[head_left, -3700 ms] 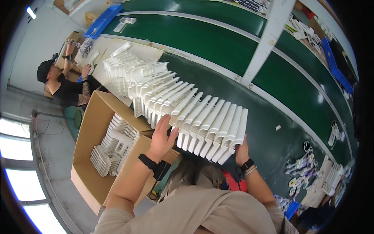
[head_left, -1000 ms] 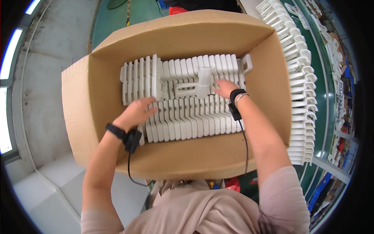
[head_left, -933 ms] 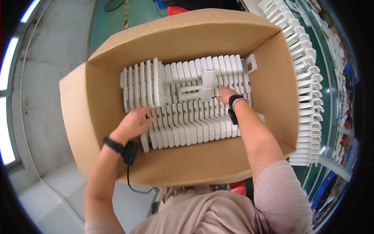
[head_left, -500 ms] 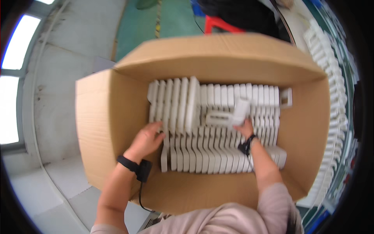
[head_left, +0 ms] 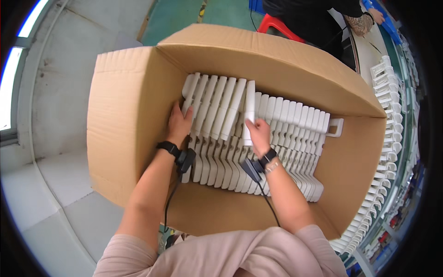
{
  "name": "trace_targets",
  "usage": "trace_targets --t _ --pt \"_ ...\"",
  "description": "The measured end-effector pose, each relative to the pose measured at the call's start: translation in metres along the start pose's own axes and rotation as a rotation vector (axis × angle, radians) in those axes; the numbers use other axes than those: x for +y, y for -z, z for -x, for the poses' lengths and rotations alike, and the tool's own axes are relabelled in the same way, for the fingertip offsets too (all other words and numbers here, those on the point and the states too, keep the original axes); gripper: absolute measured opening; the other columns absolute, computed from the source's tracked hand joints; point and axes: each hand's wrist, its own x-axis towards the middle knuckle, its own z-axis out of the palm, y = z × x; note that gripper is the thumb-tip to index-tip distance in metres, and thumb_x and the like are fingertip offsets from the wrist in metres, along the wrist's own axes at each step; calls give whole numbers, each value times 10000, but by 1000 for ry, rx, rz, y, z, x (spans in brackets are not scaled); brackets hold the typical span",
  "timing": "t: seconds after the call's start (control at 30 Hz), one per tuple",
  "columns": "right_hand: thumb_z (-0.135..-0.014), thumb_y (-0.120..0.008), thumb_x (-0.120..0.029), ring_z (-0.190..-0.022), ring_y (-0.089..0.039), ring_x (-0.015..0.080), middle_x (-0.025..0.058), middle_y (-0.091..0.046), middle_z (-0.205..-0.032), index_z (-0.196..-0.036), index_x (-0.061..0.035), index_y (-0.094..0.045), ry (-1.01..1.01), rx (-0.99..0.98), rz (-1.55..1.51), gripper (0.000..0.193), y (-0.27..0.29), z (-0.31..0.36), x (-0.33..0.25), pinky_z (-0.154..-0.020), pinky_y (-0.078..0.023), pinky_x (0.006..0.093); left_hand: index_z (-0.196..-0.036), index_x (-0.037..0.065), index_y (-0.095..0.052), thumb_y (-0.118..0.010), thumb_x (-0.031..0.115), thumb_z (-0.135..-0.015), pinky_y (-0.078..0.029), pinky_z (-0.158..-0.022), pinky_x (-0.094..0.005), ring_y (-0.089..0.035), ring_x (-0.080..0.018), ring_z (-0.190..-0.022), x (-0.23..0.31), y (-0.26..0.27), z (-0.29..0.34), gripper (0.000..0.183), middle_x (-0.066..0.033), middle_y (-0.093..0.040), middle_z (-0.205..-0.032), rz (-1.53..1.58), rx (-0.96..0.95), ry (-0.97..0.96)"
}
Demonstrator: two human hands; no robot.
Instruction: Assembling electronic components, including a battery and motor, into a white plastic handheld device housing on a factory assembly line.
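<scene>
An open cardboard box (head_left: pixel 258 48) in front of me holds rows of white plastic parts (head_left: pixel 221 168), flat and long, standing on edge side by side. My right hand (head_left: pixel 260 136) grips one white plastic part (head_left: pixel 249 99) by its near end, thumb on top. That part stands on edge beside the upper left group of parts (head_left: pixel 214 104), with a narrow gap between them. At the left end of the rows, my left hand (head_left: pixel 179 124) rests against the outermost part, thumb and fingers apart. Some of its fingers are hidden between the part and the box wall.
A single white part (head_left: pixel 336 127) leans by the box's right wall. Outside, a long row of similar white parts (head_left: pixel 390 124) lines the bench on the right. A co-worker's tattooed forearm (head_left: pixel 360 24) and a red stool (head_left: pixel 279 27) are at the back.
My right hand has moved left with its white part, turning it on edge alongside the upper left group. My left hand has shifted farther along the left end. The whole view has turned somewhat.
</scene>
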Motion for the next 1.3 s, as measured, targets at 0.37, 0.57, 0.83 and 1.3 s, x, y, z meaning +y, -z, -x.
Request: trace_targets --t 0.37,0.57,0.83,1.3 --pt "-922 -523 -198 -1052 -508 235 149 -477 -1181 -1291 10 -369 -46 208 -22 451 -25 -28 110 -901 -426 339 -1280 -63 -452 -470 602 -870 -350 -1006 -352 -463 -290 -1214 -26 -36 -23 781 -182 -518 -1279 691 -393 348" --pt "-932 -463 -369 -1083 -574 243 77 -595 -1189 -1264 -68 -495 -482 -355 -695 449 -18 -11 106 -936 -454 384 -1356 -7 -391 -511 576 -862 -300 -1052 -351 -390 -247 -1278 -59 -56 -13 773 -153 -449 -1360 884 -526 408" --pt "-924 -477 -335 -1055 -577 205 68 -609 -1158 -1204 -35 -534 -497 -353 -427 415 58 53 22 -916 -444 346 -1352 7 -386 -529 513 -880 -369 -993 -326 -465 -198 -1188 7 16 48 706 -122 -504 -1288 1243 -899 560" --pt "-968 -432 -285 -1133 -551 228 128 -512 -1293 -1352 5 -371 11 -135 -564 485 187 284 -195 -963 -459 378 -1393 16 -298 -512 421 -892 -369 -1000 -323 -409 -178 -1238 198 155 153 679 -92 -404 -1375 1203 -1014 -220"
